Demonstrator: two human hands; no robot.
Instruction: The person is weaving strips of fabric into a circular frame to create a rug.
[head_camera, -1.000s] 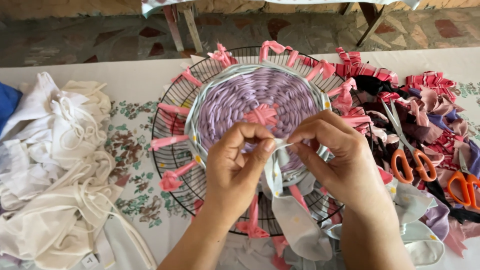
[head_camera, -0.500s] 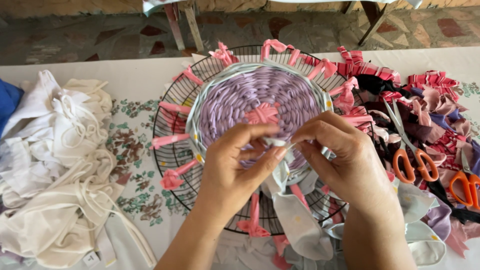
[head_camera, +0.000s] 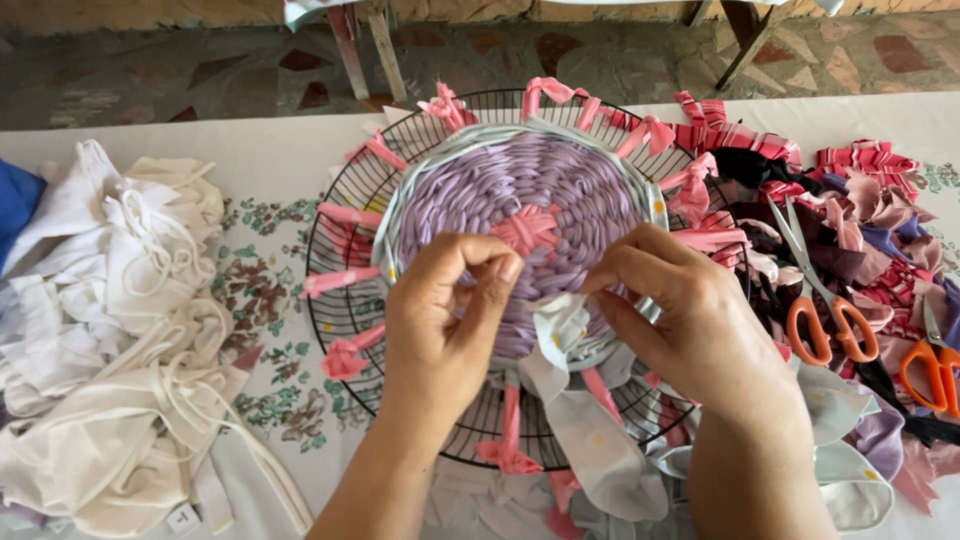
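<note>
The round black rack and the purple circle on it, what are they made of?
The rack looks like thin metal wire with a black coat: stiff, even spokes and rings. The purple circle looks like soft, dull cloth strips woven round: they bend and bunch. The pink ties seem cloth too.

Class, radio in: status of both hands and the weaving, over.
Left hand and right hand pinching pale grey fabric strip. Round lilac woven mat on black wire frame. Nothing obstructing.

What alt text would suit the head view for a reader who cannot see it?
A left hand and right hand pinch a pale fabric strip at the edge of a round lilac woven mat on a black wire grille. White cloth lies left; fabric scraps and orange-handled scissors right.
</note>
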